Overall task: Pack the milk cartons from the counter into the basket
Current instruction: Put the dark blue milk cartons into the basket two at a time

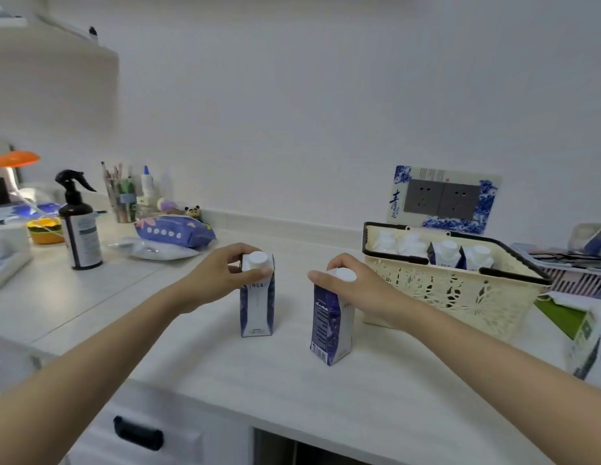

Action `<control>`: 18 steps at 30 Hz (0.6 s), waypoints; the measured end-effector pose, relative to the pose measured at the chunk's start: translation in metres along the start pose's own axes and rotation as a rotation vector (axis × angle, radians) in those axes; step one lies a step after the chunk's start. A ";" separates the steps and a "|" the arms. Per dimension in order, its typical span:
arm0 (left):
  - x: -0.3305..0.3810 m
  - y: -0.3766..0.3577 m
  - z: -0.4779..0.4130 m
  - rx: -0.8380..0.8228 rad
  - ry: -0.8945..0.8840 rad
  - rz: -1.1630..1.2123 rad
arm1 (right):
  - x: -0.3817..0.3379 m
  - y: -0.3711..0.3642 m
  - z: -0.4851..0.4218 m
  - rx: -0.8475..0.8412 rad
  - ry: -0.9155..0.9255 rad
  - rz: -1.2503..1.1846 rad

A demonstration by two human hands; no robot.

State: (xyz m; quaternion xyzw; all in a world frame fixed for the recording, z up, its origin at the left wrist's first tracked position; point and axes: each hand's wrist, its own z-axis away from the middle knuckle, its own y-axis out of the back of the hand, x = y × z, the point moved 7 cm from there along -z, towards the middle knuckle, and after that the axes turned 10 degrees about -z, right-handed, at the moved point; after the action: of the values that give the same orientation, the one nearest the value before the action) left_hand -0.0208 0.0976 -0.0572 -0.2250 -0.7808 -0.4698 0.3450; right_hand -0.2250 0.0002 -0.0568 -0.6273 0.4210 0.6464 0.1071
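Note:
Two blue-and-white milk cartons with white caps stand upright on the white counter (292, 391). My left hand (221, 276) grips the top of the left carton (257, 307) around its cap. My right hand (352, 286) grips the top of the right carton (331, 327), fingers over the cap. Both cartons rest on the counter. To the right stands a cream lattice basket (460, 297) with dark handles. Several cartons (446, 255) stand inside it along the back wall.
A dark spray bottle (80, 226), a blue wipes pack (175, 231) and a pen cup (121, 199) sit at the back left. A wall socket plate (443, 199) is behind the basket. Another box (591, 350) stands at the right edge. A drawer handle (138, 432) is below.

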 end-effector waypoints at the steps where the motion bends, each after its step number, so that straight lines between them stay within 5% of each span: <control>1: 0.003 -0.003 0.001 -0.013 -0.017 0.008 | -0.001 0.000 0.002 -0.098 -0.034 -0.017; 5: 0.013 -0.016 0.002 -0.062 -0.072 0.047 | -0.009 0.013 0.014 -0.373 -0.069 -0.089; 11: 0.035 -0.039 0.008 -0.137 -0.153 0.079 | -0.005 0.015 0.010 -0.148 0.037 -0.005; 18: 0.047 -0.038 0.007 -0.172 -0.253 -0.071 | -0.004 0.028 0.016 -0.149 0.134 -0.051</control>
State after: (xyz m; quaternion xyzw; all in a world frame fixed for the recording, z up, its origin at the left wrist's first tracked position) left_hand -0.0805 0.0876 -0.0460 -0.2831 -0.7825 -0.5146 0.2067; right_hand -0.2542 -0.0048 -0.0436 -0.6859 0.3620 0.6295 0.0479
